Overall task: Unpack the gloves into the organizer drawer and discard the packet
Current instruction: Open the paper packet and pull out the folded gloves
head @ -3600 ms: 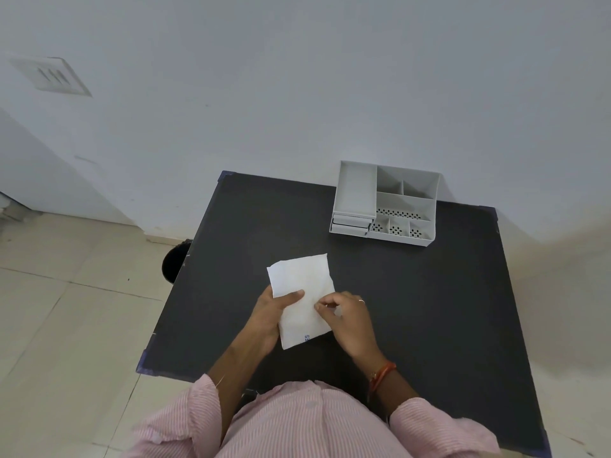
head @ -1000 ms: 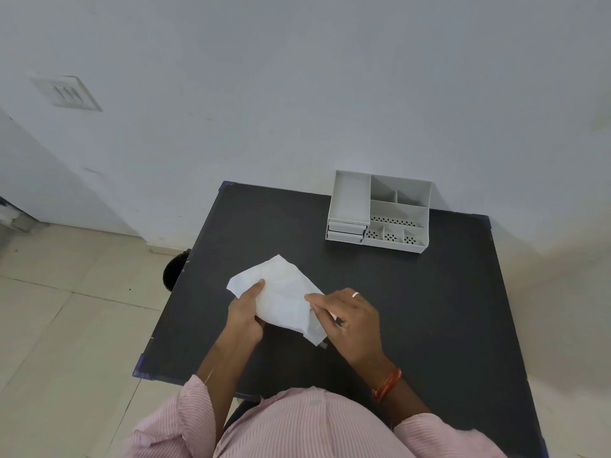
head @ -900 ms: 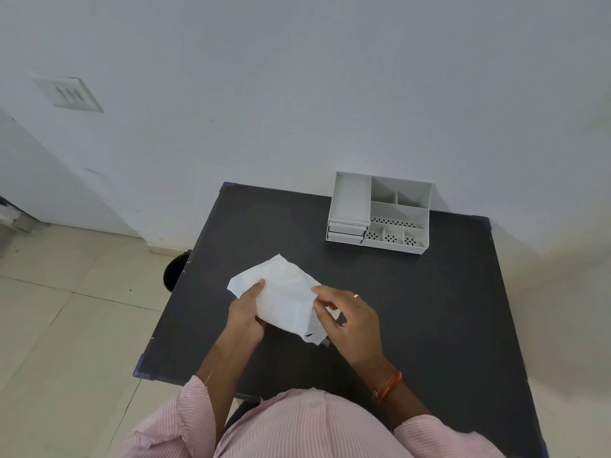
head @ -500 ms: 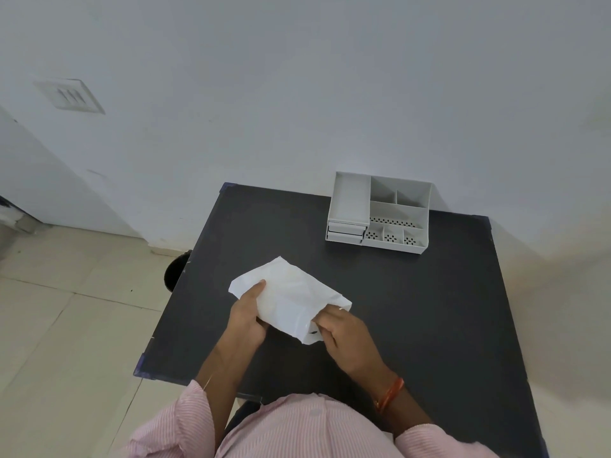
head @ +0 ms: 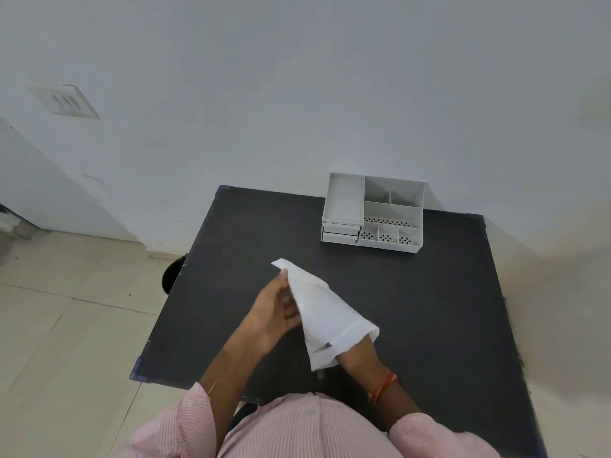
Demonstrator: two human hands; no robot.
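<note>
A white paper glove packet (head: pixel 322 312) is held tilted above the black table (head: pixel 429 309), its open end toward me. My left hand (head: pixel 274 312) grips the packet's left side, thumb near the upper corner. My right hand (head: pixel 355 357) is pushed inside the open end; only the wrist and an orange bracelet show, the fingers are hidden. No gloves are visible. The grey organizer (head: pixel 344 200) stands at the table's far edge by the wall, its two small drawers (head: pixel 340 233) shut at its front left.
A dark round bin (head: pixel 172 276) sits on the tiled floor just beyond the table's left edge. A white wall rises right behind the organizer. My pink striped sleeves fill the bottom of the view.
The packet's end has been opened and lifted off the table. My right hand has slid from the packet's lower corner into its open end. The left hand keeps its hold.
</note>
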